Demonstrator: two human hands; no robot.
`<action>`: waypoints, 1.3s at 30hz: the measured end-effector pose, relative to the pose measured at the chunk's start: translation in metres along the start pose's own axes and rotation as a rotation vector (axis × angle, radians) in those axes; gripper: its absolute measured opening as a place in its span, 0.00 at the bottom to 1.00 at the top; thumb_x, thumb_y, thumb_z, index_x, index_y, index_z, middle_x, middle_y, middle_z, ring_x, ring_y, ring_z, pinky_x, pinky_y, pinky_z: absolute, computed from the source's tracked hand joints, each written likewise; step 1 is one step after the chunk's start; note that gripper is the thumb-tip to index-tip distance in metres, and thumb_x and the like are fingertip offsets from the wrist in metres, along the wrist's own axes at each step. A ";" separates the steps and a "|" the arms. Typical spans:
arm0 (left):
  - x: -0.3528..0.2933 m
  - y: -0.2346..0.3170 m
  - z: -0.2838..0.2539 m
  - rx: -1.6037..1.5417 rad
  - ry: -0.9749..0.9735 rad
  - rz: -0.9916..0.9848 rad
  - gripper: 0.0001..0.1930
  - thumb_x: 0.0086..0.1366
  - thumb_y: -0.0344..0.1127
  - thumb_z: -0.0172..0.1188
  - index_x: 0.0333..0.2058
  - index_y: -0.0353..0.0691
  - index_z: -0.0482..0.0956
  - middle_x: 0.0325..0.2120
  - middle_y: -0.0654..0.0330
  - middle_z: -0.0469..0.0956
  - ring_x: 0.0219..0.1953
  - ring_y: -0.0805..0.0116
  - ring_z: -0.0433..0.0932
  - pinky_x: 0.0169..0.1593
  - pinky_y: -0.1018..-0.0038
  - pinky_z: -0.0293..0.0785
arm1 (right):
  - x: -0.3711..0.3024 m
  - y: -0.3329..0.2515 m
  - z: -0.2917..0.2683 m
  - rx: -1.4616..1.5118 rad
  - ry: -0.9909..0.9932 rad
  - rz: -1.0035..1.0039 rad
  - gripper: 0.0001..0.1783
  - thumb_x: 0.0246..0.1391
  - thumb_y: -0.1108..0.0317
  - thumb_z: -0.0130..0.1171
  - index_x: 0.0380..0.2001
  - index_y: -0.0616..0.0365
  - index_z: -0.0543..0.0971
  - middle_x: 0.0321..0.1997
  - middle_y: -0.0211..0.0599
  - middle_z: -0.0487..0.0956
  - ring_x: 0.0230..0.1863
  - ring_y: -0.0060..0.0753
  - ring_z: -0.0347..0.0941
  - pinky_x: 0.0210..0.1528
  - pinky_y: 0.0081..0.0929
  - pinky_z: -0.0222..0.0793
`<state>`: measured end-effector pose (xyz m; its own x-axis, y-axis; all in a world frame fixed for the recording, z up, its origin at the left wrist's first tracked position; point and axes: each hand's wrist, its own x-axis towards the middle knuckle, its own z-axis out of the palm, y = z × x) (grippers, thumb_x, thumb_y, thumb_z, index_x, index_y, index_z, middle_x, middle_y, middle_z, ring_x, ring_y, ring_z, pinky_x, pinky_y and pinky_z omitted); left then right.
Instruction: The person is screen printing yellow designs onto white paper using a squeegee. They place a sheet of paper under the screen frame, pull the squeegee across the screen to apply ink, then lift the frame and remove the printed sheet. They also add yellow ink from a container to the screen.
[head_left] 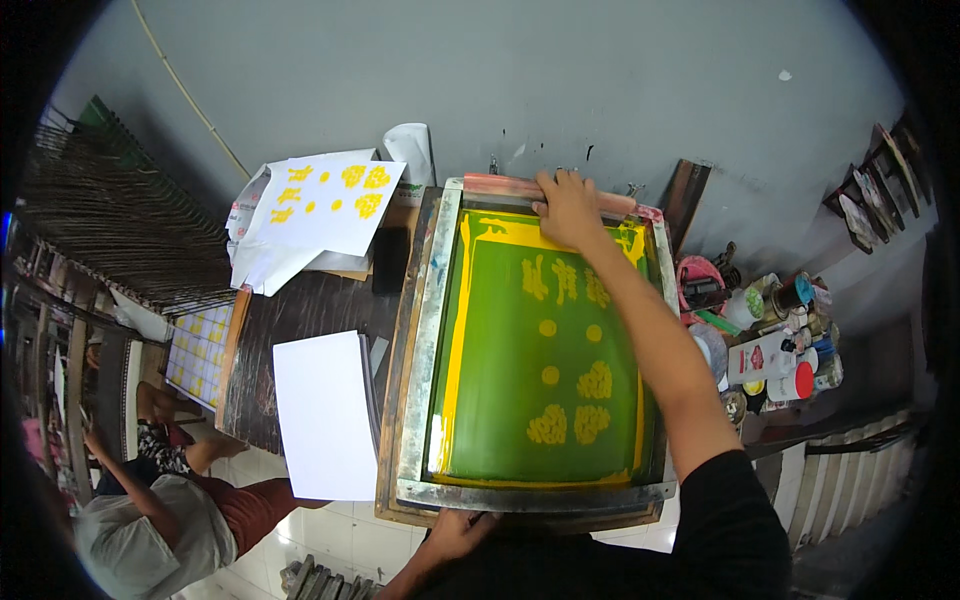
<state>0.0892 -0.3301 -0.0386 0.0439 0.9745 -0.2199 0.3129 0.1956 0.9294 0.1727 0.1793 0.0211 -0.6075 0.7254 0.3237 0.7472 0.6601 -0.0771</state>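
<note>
Our right hand (571,210) has its fingers closed over the squeegee (500,186) at the screen frame's (540,497) far end, probably for control across its width. Our left hand (460,533) is at the near edge, perhaps steadying it, though we cannot tell its fingers' grip. The squeegee's long axis runs left to right, crossing the frame's near-to-far length

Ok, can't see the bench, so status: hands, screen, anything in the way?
Right hand gripping squeegee, far end of green screen. Left hand, partly hidden, at near frame edge. Yellow ink along screen's borders. Right forearm crosses the screen.
</note>
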 end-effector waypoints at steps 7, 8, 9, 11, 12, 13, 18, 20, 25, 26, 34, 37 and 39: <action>-0.002 -0.003 0.009 -0.059 0.063 -0.026 0.09 0.71 0.31 0.56 0.32 0.36 0.82 0.21 0.61 0.81 0.21 0.74 0.78 0.27 0.74 0.73 | -0.017 0.002 -0.019 0.120 -0.177 -0.243 0.25 0.58 0.59 0.65 0.57 0.51 0.74 0.53 0.46 0.77 0.59 0.50 0.69 0.59 0.50 0.60; -0.002 -0.003 0.011 -0.122 0.091 -0.038 0.09 0.70 0.31 0.57 0.31 0.36 0.82 0.21 0.61 0.81 0.21 0.74 0.78 0.26 0.74 0.72 | -0.022 -0.002 -0.021 0.148 -0.190 -0.297 0.25 0.58 0.59 0.65 0.58 0.52 0.74 0.53 0.46 0.77 0.58 0.50 0.69 0.60 0.50 0.59; -0.003 -0.003 0.010 -0.135 0.055 -0.117 0.09 0.70 0.34 0.58 0.34 0.36 0.83 0.23 0.59 0.83 0.24 0.68 0.81 0.30 0.70 0.74 | -0.028 -0.006 -0.024 0.150 -0.204 -0.330 0.25 0.58 0.59 0.65 0.58 0.52 0.74 0.53 0.46 0.77 0.58 0.50 0.69 0.60 0.50 0.59; -0.004 -0.001 0.011 -0.141 0.050 -0.185 0.11 0.70 0.38 0.60 0.35 0.37 0.84 0.24 0.57 0.84 0.26 0.67 0.83 0.32 0.68 0.76 | -0.041 -0.015 -0.031 0.157 -0.231 -0.389 0.25 0.58 0.60 0.65 0.57 0.53 0.74 0.51 0.46 0.77 0.57 0.50 0.70 0.60 0.49 0.59; -0.004 0.001 0.011 -0.099 0.040 -0.227 0.11 0.70 0.39 0.60 0.35 0.36 0.84 0.23 0.57 0.84 0.25 0.68 0.82 0.31 0.69 0.75 | -0.048 -0.019 -0.034 0.182 -0.248 -0.411 0.25 0.58 0.60 0.65 0.57 0.53 0.74 0.50 0.46 0.77 0.57 0.50 0.70 0.60 0.49 0.59; -0.004 0.002 0.011 -0.106 0.043 -0.206 0.12 0.70 0.39 0.60 0.34 0.36 0.84 0.23 0.57 0.84 0.24 0.69 0.81 0.30 0.69 0.73 | -0.055 -0.023 -0.037 0.219 -0.254 -0.439 0.24 0.58 0.61 0.65 0.56 0.54 0.75 0.50 0.45 0.77 0.57 0.50 0.70 0.60 0.48 0.59; -0.002 0.010 0.015 -0.153 0.160 -0.151 0.16 0.70 0.39 0.61 0.25 0.36 0.83 0.15 0.59 0.78 0.18 0.71 0.75 0.25 0.71 0.67 | -0.090 -0.046 -0.049 0.295 -0.196 -0.563 0.22 0.56 0.62 0.66 0.52 0.53 0.76 0.45 0.42 0.76 0.53 0.48 0.70 0.54 0.47 0.61; -0.001 0.012 0.016 -0.133 0.177 -0.159 0.17 0.70 0.39 0.61 0.23 0.36 0.82 0.14 0.59 0.76 0.17 0.72 0.74 0.24 0.71 0.66 | -0.107 -0.057 -0.052 0.326 -0.170 -0.614 0.21 0.55 0.63 0.66 0.52 0.52 0.76 0.44 0.41 0.76 0.52 0.47 0.71 0.53 0.47 0.62; 0.000 0.011 0.021 -0.213 0.222 -0.154 0.17 0.69 0.39 0.61 0.22 0.36 0.82 0.12 0.60 0.74 0.16 0.72 0.72 0.23 0.71 0.64 | -0.144 -0.083 -0.062 0.344 -0.166 -0.711 0.20 0.54 0.63 0.67 0.50 0.50 0.78 0.42 0.37 0.76 0.51 0.44 0.71 0.52 0.45 0.62; 0.000 0.010 0.022 -0.219 0.227 -0.159 0.17 0.69 0.38 0.61 0.22 0.36 0.82 0.12 0.60 0.74 0.16 0.72 0.72 0.23 0.71 0.64 | -0.150 -0.088 -0.065 0.360 -0.163 -0.723 0.19 0.54 0.62 0.67 0.50 0.49 0.78 0.42 0.37 0.76 0.51 0.44 0.71 0.52 0.44 0.62; -0.001 0.004 0.027 -0.203 0.291 -0.159 0.18 0.68 0.40 0.60 0.21 0.37 0.83 0.13 0.62 0.74 0.16 0.74 0.70 0.24 0.71 0.63 | -0.181 -0.094 -0.092 0.393 -0.276 -0.837 0.17 0.53 0.64 0.68 0.46 0.49 0.79 0.40 0.38 0.75 0.48 0.42 0.72 0.50 0.41 0.62; -0.002 0.003 0.026 -0.219 0.265 -0.197 0.17 0.69 0.39 0.59 0.22 0.36 0.83 0.14 0.63 0.76 0.17 0.76 0.71 0.23 0.73 0.64 | -0.190 -0.061 -0.099 0.419 -0.311 -0.830 0.17 0.52 0.66 0.67 0.46 0.49 0.79 0.39 0.38 0.75 0.47 0.42 0.72 0.50 0.41 0.62; -0.002 0.003 0.027 -0.332 0.280 -0.170 0.16 0.69 0.37 0.59 0.23 0.35 0.82 0.15 0.63 0.77 0.18 0.76 0.72 0.24 0.75 0.66 | -0.190 -0.031 -0.099 0.483 -0.247 -0.865 0.17 0.51 0.67 0.65 0.46 0.50 0.79 0.39 0.38 0.74 0.48 0.43 0.72 0.50 0.41 0.62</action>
<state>0.1155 -0.3348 -0.0433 -0.2540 0.9085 -0.3317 -0.0290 0.3356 0.9415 0.2916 0.0024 0.0550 -0.9669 -0.0539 0.2494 -0.1299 0.9453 -0.2992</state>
